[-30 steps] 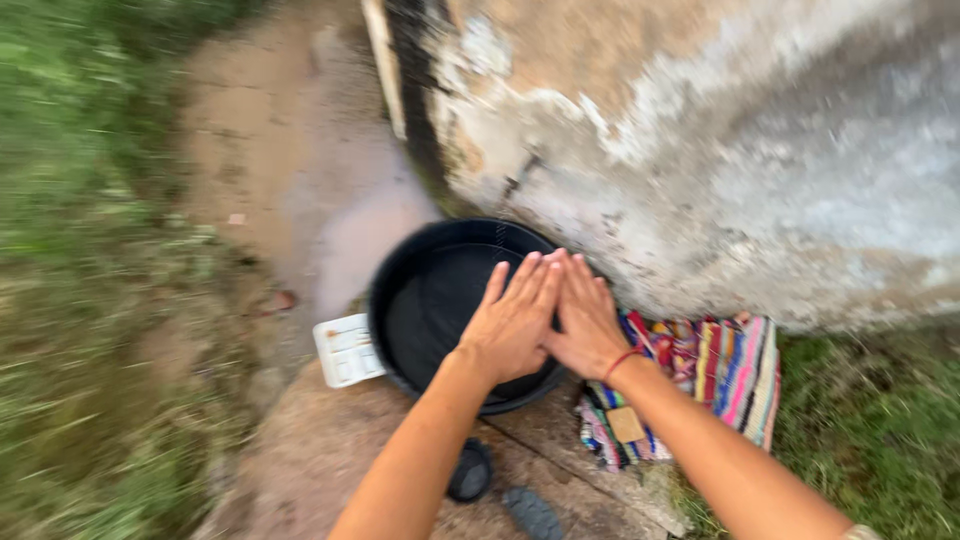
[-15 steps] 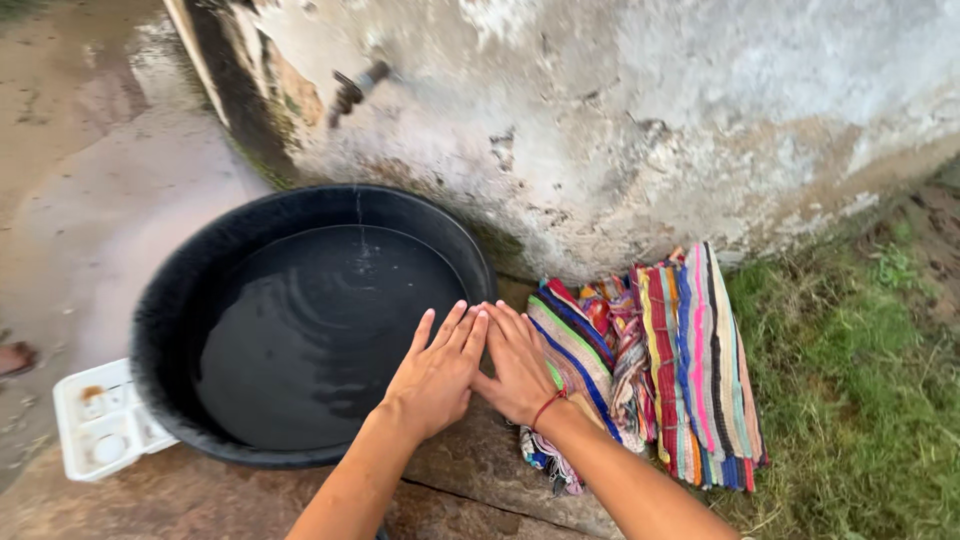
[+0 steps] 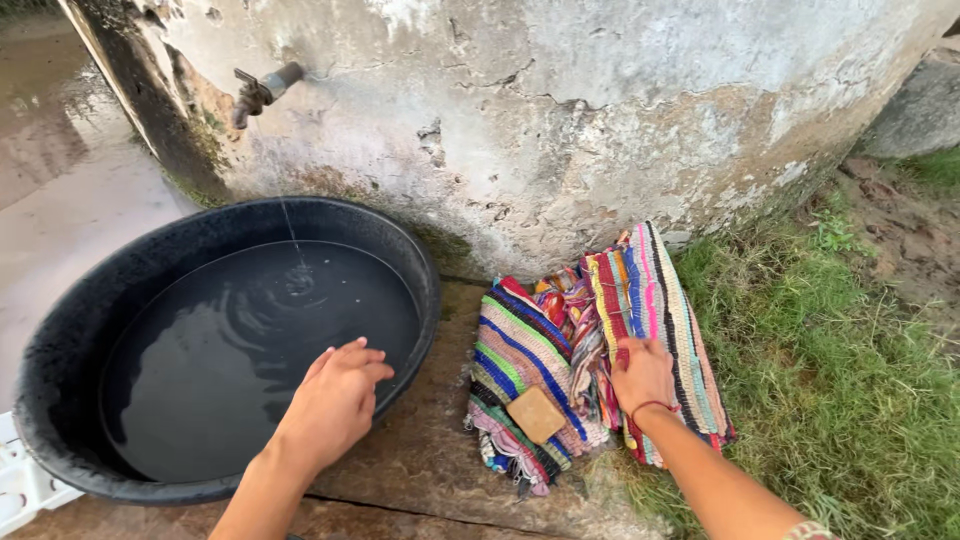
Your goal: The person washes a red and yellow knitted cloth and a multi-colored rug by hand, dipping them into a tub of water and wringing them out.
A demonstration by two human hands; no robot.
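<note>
A wide black basin [image 3: 60, 330] holding dark water stands on a stone slab under a dripping tap [image 3: 262, 88]. My left hand [image 3: 335, 400] hovers over the basin's near right rim, fingers loosely curled and holding nothing. My right hand [image 3: 642, 375] rests flat on a pile of striped multicoloured cloths [image 3: 520, 345] lying to the right of the basin. A tan bar of soap [image 3: 535, 414] sits on the cloths, just left of my right hand. A red string is tied around my right wrist.
A cracked, weathered concrete wall [image 3: 560, 110] rises behind the basin and cloths. Grass [image 3: 850, 380] covers the ground to the right. A white plastic tray [image 3: 20, 485] pokes out at the lower left beside the basin. Wet ground lies at the upper left.
My hands were pressed together at the basin's right edge. They have parted: the left went over the water, the right dropped onto the cloths. The view shifted right.
</note>
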